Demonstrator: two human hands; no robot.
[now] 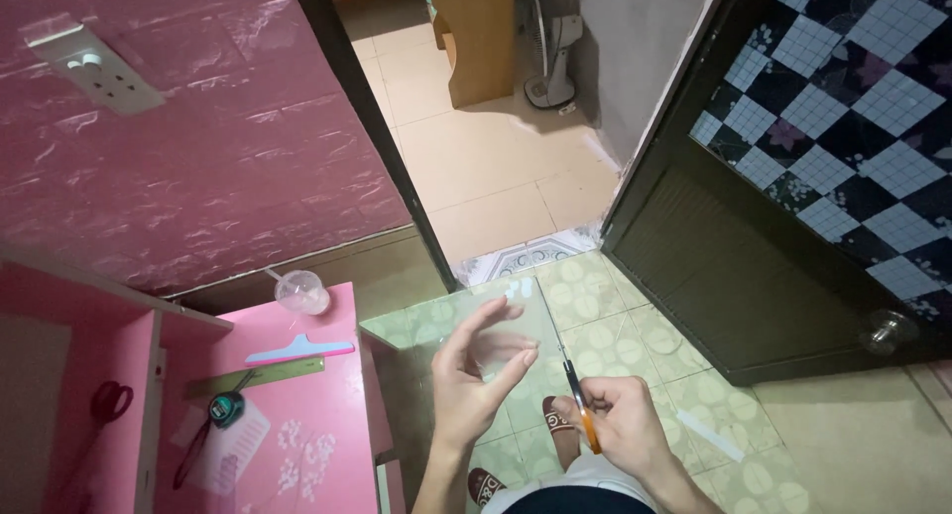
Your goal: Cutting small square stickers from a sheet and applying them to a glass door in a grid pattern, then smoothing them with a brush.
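We hold clear sheet (496, 341) up w/ L hand (476, 375), fingers pinching its edge | R hand (620, 425) grips orange scissors (580, 400), blades on sheet | above tiled floor (635, 345), by pink desk (297, 415)

left hand (474, 375) holds clear sheet (466, 336); right hand (620, 425) cuts with orange scissors (580, 400).
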